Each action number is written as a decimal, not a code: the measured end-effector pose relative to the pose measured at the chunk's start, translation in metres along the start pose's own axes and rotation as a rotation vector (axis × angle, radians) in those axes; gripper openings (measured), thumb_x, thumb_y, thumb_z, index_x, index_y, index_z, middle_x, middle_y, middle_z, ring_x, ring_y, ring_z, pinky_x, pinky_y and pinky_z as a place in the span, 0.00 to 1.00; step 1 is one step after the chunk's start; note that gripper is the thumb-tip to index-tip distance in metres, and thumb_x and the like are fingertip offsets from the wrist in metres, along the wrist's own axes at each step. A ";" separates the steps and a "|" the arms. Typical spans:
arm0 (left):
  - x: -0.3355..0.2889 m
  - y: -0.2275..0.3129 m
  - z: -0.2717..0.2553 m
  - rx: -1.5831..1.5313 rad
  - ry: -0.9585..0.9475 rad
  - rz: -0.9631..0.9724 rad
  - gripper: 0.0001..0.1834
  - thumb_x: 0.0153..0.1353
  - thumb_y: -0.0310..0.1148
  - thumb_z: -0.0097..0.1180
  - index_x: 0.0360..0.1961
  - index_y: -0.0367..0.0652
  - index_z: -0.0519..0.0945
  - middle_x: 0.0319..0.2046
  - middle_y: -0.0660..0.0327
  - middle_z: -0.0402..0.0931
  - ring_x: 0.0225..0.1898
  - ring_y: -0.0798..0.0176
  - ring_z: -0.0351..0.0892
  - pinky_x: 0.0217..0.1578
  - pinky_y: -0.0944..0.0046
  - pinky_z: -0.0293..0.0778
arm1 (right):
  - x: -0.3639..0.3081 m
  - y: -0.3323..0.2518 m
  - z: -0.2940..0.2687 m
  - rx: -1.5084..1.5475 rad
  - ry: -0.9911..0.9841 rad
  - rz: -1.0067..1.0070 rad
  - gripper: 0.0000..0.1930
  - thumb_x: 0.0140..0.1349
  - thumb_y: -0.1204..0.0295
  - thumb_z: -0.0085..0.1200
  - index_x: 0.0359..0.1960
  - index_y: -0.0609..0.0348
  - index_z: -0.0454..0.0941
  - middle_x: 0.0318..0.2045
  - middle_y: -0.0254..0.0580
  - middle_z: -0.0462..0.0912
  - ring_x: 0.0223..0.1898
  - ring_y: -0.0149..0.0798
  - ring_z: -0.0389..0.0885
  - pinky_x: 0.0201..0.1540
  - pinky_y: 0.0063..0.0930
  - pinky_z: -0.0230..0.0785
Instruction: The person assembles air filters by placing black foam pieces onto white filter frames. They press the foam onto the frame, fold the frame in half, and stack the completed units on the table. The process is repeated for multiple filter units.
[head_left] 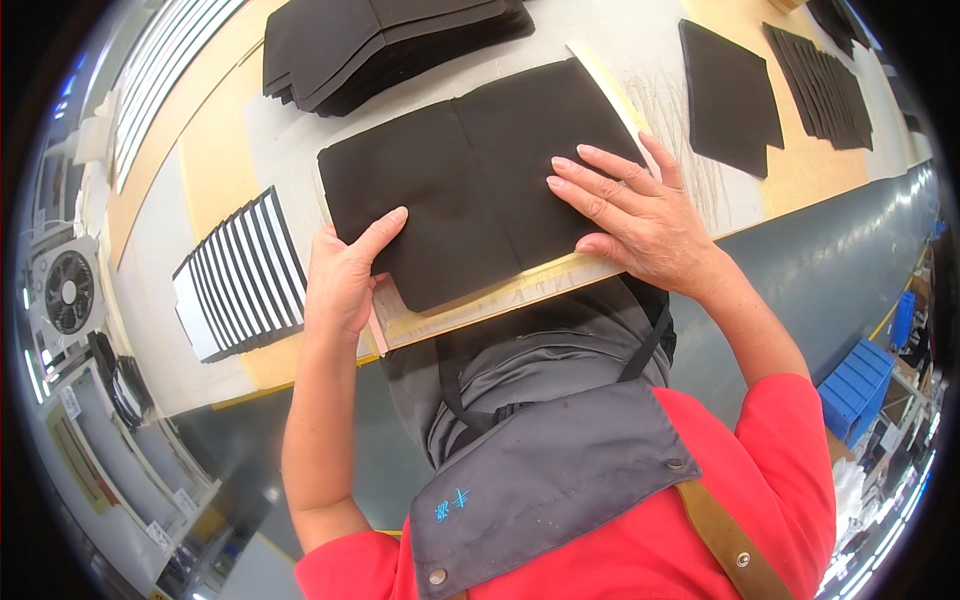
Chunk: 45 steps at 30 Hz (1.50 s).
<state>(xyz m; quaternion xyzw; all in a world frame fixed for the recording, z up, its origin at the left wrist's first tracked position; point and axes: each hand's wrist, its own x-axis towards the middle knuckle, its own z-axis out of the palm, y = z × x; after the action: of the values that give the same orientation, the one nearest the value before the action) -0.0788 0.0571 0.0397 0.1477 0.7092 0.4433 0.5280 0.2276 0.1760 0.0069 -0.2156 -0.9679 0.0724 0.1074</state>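
Stretching lengthwise from hand to hand, a black sheet (450, 190) lies on a yellow-edged board (500, 303); the left hand (343, 275) grips the sheet's left edge, thumb on top, while the right hand (650, 225) rests open on its right half. Beyond both hands sits a black stack (400, 50).
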 end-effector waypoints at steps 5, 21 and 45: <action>-0.002 0.004 0.002 0.004 -0.006 -0.015 0.18 0.61 0.35 0.72 0.49 0.38 0.84 0.42 0.59 0.86 0.41 0.65 0.87 0.36 0.60 0.83 | 0.000 0.000 0.001 0.011 0.000 0.010 0.32 0.67 0.47 0.57 0.70 0.42 0.74 0.70 0.22 0.74 0.73 0.33 0.66 0.81 0.52 0.36; -0.001 0.002 0.002 -0.016 -0.011 0.002 0.17 0.61 0.33 0.72 0.49 0.37 0.84 0.41 0.58 0.86 0.40 0.65 0.87 0.37 0.59 0.84 | 0.002 -0.005 -0.006 -0.091 -0.023 -0.031 0.35 0.72 0.40 0.40 0.71 0.45 0.72 0.70 0.27 0.74 0.74 0.37 0.66 0.81 0.56 0.33; -0.002 -0.001 0.004 -0.031 0.009 0.022 0.18 0.60 0.33 0.73 0.49 0.38 0.84 0.42 0.58 0.86 0.40 0.64 0.87 0.38 0.60 0.84 | 0.003 -0.036 0.009 0.113 -0.076 -0.115 0.40 0.64 0.32 0.38 0.73 0.34 0.71 0.72 0.23 0.71 0.76 0.38 0.63 0.80 0.67 0.22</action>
<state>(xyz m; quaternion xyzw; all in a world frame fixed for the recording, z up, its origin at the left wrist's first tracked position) -0.0740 0.0573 0.0402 0.1453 0.7029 0.4608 0.5220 0.2088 0.1440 0.0058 -0.1502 -0.9764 0.1285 0.0866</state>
